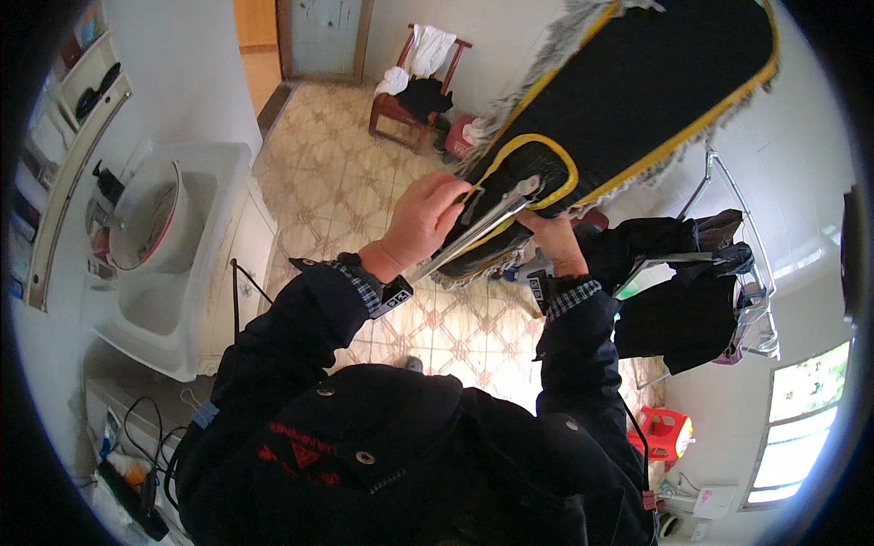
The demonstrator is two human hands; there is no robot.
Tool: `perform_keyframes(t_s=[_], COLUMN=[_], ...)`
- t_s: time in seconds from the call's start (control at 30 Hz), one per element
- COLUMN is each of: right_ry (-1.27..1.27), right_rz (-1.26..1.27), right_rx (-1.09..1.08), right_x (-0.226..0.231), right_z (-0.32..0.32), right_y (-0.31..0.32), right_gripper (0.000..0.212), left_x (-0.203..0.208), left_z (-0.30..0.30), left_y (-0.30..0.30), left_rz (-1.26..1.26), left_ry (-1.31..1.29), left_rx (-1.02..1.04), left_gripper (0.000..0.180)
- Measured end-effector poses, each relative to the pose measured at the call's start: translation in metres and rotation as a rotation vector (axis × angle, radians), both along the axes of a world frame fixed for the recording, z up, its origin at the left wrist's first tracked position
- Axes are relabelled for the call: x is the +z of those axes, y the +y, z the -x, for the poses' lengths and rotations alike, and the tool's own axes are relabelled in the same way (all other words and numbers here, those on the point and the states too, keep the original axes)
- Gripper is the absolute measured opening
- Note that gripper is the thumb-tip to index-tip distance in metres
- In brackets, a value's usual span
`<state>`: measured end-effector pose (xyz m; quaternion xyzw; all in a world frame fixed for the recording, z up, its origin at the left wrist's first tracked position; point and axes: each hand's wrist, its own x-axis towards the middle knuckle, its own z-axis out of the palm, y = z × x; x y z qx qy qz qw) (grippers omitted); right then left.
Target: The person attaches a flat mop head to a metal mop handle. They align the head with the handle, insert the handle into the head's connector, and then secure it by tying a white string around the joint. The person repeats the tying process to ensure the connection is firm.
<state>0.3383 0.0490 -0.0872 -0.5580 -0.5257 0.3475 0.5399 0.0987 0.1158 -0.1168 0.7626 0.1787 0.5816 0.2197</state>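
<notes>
Mop pad (669, 96), black with yellow trim and grey fringe, slants up in front of you toward the upper right, above the tiled floor (319, 173). Your left hand (421, 223) pinches its yellow-trimmed edge between thumb and fingers, beside the metal pole (482, 227) that meets the pad at the rounded black flap (526, 159). Your right hand (557, 241) touches the pad's lower edge near that joint; its fingers are partly hidden, so I cannot tell how firmly they close. Left of you stands a white sink (229, 177); at right, dark clothes (678, 318) hang on a rack (765, 268).
</notes>
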Motion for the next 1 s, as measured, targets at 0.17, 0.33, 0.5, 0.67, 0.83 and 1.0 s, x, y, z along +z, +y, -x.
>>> perform_keyframes(t_s=[0.17, 0.33, 0.5, 0.67, 0.83, 1.0], right_ry=[-0.061, -0.031, 0.026, 0.094, 0.114, -0.011], right_rz=[0.080, 0.152, 0.138, 0.063, 0.031, 0.083], right_rx=[0.091, 0.157, 0.232, 0.250, 0.352, 0.356], right_x=[0.020, 0.036, 0.035, 0.025, 0.023, 0.019], right_z=[0.023, 0.037, 0.040, 0.046, 0.053, 0.049], right_y=[0.015, 0.022, 0.039, 0.057, 0.065, 0.076], right_gripper=[0.034, 0.035, 0.036, 0.036, 0.031, 0.031], left_x=[0.022, 0.029, 0.040, 0.044, 0.038, 0.029], left_z=[-0.006, 0.006, 0.029, 0.036, 0.031, 0.048], left_y=[0.010, 0.019, 0.008, -0.008, -0.010, 0.004], left_rz=[-0.290, -0.418, -0.392, -0.250, -0.164, -0.415], left_ry=[0.248, 0.441, 0.457, 0.232, 0.123, 0.654], left_rx=[0.216, 0.383, 0.298, 0.168, 0.231, 0.424], left_gripper=[0.025, 0.015, 0.010, 0.014, 0.025, 0.024])
